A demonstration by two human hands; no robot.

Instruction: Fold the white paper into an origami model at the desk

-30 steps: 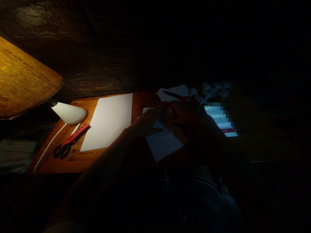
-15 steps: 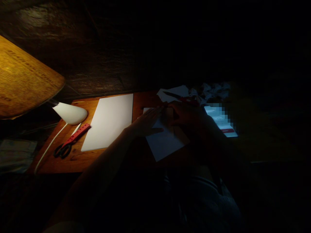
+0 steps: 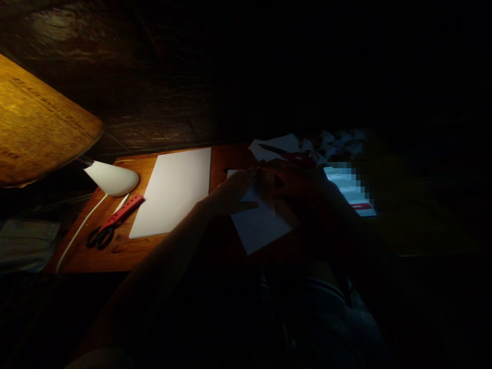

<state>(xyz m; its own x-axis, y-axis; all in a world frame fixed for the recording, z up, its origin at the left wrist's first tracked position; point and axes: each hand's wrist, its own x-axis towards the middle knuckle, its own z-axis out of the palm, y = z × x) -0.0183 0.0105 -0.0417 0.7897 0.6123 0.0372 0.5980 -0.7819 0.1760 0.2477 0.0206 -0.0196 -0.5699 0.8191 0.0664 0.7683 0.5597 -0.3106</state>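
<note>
1. A white paper sheet with slanting edges (image 3: 261,233), folded or layered (which cannot be told), is seen lying flat on the brown wooden desk (image 3: 115,259), directly beneath and between the two bare hands. Its long axis is directed from far to near, with the near part skewed towards the right; a pointed corner is turned to the near side.

2. Neither hand is nearer: the paper's left part is covered by the left hand (image 3: 234,192), its far right part by the right hand (image 3: 298,177). The fingertips are brought close together at the far edge.

3. The left hand is laid flat, fingers extended together to the far right, thumb held apart and pointed right across the paper; nothing is seen clasped in it.

4. The right hand is reached in from the right, fingers bent leftward. It is sunk in shadow, so whether paper is pinched by it cannot be told.

5. To the left, a smooth rectangular white sheet (image 3: 175,195) is placed just beside the left forearm. To the right, a lit, pale blue screen (image 3: 338,184) is set near the right hand.
</note>
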